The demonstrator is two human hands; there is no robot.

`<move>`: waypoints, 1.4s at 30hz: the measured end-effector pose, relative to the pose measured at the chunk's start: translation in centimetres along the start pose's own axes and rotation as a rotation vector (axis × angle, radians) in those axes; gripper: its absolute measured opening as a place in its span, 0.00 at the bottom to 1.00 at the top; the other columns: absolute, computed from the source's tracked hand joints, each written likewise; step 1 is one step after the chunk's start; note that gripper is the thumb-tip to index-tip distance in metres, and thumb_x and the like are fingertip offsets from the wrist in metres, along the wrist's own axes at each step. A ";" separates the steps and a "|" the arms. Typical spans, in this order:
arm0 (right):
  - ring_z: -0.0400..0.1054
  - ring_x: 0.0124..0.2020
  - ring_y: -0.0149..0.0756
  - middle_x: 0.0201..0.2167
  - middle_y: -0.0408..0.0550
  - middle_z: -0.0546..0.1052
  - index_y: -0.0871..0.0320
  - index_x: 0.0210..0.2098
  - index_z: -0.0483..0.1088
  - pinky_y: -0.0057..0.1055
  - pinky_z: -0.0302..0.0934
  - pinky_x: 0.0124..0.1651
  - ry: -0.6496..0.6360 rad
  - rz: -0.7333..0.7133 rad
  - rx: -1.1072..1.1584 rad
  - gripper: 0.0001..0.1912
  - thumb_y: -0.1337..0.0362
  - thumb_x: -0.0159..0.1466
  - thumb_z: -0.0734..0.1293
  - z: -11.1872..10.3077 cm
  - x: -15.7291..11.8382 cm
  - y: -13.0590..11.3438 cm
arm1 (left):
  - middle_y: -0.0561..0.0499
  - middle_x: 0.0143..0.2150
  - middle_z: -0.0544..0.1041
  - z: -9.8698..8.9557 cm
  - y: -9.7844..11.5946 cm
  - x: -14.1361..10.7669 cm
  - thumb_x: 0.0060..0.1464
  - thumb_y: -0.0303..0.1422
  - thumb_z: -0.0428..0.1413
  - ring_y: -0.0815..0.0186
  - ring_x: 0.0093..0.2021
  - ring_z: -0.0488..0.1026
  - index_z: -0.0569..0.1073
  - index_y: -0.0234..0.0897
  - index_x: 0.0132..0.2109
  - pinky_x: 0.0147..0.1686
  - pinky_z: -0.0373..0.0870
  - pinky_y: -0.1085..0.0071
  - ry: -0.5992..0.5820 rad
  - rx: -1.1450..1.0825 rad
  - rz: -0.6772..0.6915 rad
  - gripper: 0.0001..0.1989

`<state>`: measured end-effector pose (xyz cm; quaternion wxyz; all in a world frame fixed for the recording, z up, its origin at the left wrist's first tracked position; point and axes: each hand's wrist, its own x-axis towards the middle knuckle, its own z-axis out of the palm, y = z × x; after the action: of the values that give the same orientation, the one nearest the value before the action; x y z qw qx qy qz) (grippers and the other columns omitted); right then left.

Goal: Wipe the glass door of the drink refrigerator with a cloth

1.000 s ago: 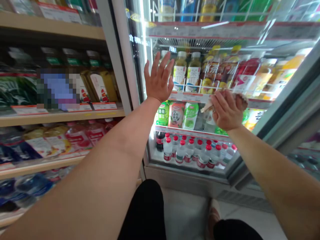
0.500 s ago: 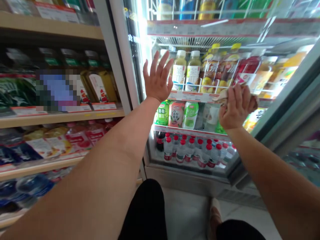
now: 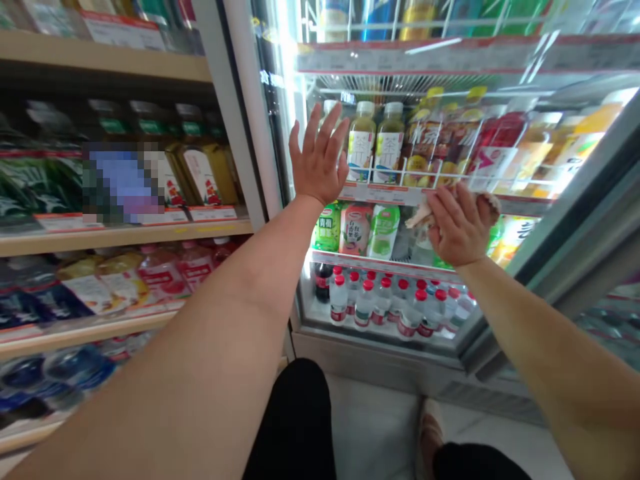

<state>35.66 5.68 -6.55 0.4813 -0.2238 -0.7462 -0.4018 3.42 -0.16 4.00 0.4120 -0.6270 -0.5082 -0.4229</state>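
**Cloth pressed to a cooler's glass door**

A crumpled, pale cloth [image 3: 423, 215] lies against the glass door [image 3: 565, 213], under the right hand [image 3: 457, 223], whose slightly parted fingers hold it bunched. The left hand [image 3: 320, 163] is empty, fingers spread wide, near the door's left edge; contact with the glass cannot be confirmed. Possible faults: the bunched cloth could slip from beneath the palm if pressure lapses, and bare fingers could smear the pane. Behind the door, the refrigerated cabinet [image 3: 360, 360] contains labelled tea bottles [image 3: 361, 147] on a middle shelf, green and orange drinks below, and red-capped bottles [image 3: 367, 307] at the bottom. Left of the door, wooden shelving [image 3: 125, 238] bears further bottled drinks.
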 end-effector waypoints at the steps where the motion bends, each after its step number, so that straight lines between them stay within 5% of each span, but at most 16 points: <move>1: 0.58 0.71 0.59 0.68 0.54 0.69 0.54 0.72 0.60 0.62 0.52 0.68 -0.004 0.042 -0.004 0.33 0.62 0.68 0.61 -0.1 0.0 -0.3 | 0.65 0.77 0.48 -0.2 0.2 -0.1 0.64 0.40 0.43 0.73 0.76 0.24 0.60 0.45 0.73 0.76 0.18 0.62 0.000 0.018 0.000 0.31; 5: 0.54 0.73 0.60 0.70 0.56 0.67 0.58 0.71 0.62 0.63 0.50 0.69 -0.027 0.184 0.006 0.32 0.62 0.67 0.61 -0.4 1.0 -1.4 | 0.60 0.77 0.51 -0.3 0.3 0.0 0.62 0.35 0.45 0.67 0.78 0.32 0.61 0.44 0.73 0.77 0.24 0.54 0.002 0.029 0.011 0.32; 11: 0.49 0.75 0.58 0.73 0.55 0.61 0.56 0.74 0.56 0.63 0.45 0.72 0.001 0.209 0.025 0.34 0.61 0.69 0.60 -0.3 3.7 -1.5 | 0.63 0.77 0.50 0.2 -0.1 0.0 0.63 0.37 0.48 0.67 0.78 0.30 0.59 0.50 0.73 0.77 0.22 0.55 0.003 -0.017 0.000 0.32; 18: 0.54 0.74 0.52 0.69 0.50 0.67 0.52 0.76 0.50 0.55 0.46 0.72 -0.096 -0.222 0.022 0.37 0.63 0.69 0.62 0.4 2.7 -0.8 | 0.64 0.77 0.50 0.7 -0.5 -0.1 0.62 0.35 0.48 0.66 0.78 0.30 0.58 0.54 0.73 0.77 0.22 0.55 0.051 -0.027 0.042 0.33; 20: 0.54 0.74 0.52 0.69 0.49 0.68 0.52 0.76 0.50 0.55 0.46 0.72 -0.120 -0.248 0.043 0.37 0.63 0.69 0.63 0.5 2.3 -0.6 | 0.65 0.77 0.48 0.8 -0.6 -0.1 0.63 0.36 0.48 0.68 0.77 0.28 0.57 0.54 0.74 0.77 0.21 0.55 0.044 -0.022 0.038 0.33; 26: 0.56 0.73 0.52 0.70 0.50 0.67 0.51 0.75 0.51 0.56 0.48 0.71 -0.092 -0.197 0.045 0.36 0.64 0.69 0.62 0.0 3.2 -1.2 | 0.64 0.77 0.49 0.7 -0.3 -0.1 0.62 0.34 0.46 0.70 0.77 0.29 0.58 0.51 0.73 0.77 0.20 0.56 0.047 0.001 0.029 0.33; 35: 0.44 0.76 0.58 0.76 0.49 0.55 0.50 0.77 0.45 0.65 0.38 0.72 0.048 0.159 0.050 0.35 0.60 0.73 0.55 1.1 9.9 -2.4 | 0.63 0.77 0.51 0.5 -0.3 -0.1 0.62 0.34 0.47 0.69 0.78 0.31 0.60 0.51 0.72 0.77 0.22 0.53 0.048 -0.051 0.033 0.32; 42: 0.48 0.76 0.50 0.74 0.46 0.60 0.51 0.76 0.50 0.57 0.42 0.74 -0.219 -0.209 0.054 0.35 0.59 0.71 0.58 1.4 8.9 -3.1 | 0.65 0.77 0.50 0.6 -0.3 -0.1 0.62 0.36 0.47 0.70 0.78 0.30 0.59 0.53 0.73 0.77 0.20 0.53 0.044 -0.121 0.032 0.32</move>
<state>28.79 4.59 -0.07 0.3584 -0.1743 -0.8240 -0.4027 3.16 0.46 3.77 0.3914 -0.6492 -0.4624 -0.4599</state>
